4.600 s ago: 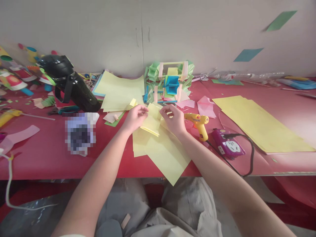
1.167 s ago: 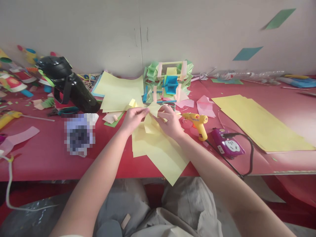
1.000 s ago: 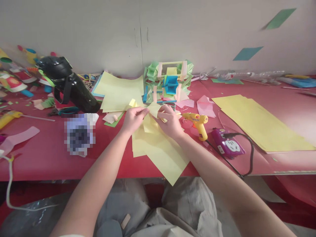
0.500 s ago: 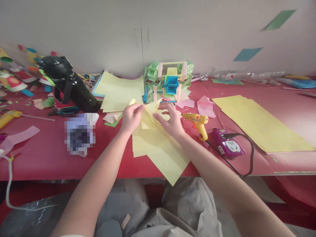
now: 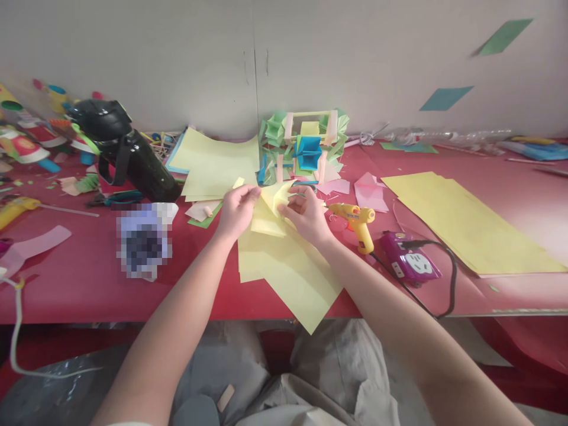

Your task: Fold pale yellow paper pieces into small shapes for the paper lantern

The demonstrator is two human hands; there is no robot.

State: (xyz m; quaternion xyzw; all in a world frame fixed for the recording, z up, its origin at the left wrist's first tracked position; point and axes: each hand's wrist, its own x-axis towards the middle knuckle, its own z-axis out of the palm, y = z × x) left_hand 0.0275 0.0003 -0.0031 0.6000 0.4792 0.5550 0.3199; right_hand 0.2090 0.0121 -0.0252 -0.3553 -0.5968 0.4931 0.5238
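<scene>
Between my hands is a folded piece of yellow paper (image 5: 271, 208), its creased layers standing partly up. My left hand (image 5: 240, 208) pinches its left corner between thumb and forefinger. On the other side, my right hand (image 5: 307, 214) has thumb and fingers closed on the paper's right edge. Larger yellow sheets (image 5: 302, 284) lie flat underneath, one corner hanging over the table's front edge. Just right of my right hand lies a yellow hot glue gun (image 5: 355, 222). Behind my hands stands a folded-paper model (image 5: 308, 152) in green, blue and pink.
A purple power socket (image 5: 410, 260) with a black cable sits at the right. Stacked yellow sheets (image 5: 470, 228) lie beyond it, more paper (image 5: 217, 163) at back left. A black bottle (image 5: 133, 157) leans at the left, near a second glue gun (image 5: 18, 213). A wall (image 5: 177, 59) rises behind.
The folded yellow paper has opened and shifted slightly between my hands. My right hand's thumb and fingers have come closer together on it. My left hand stays in place.
</scene>
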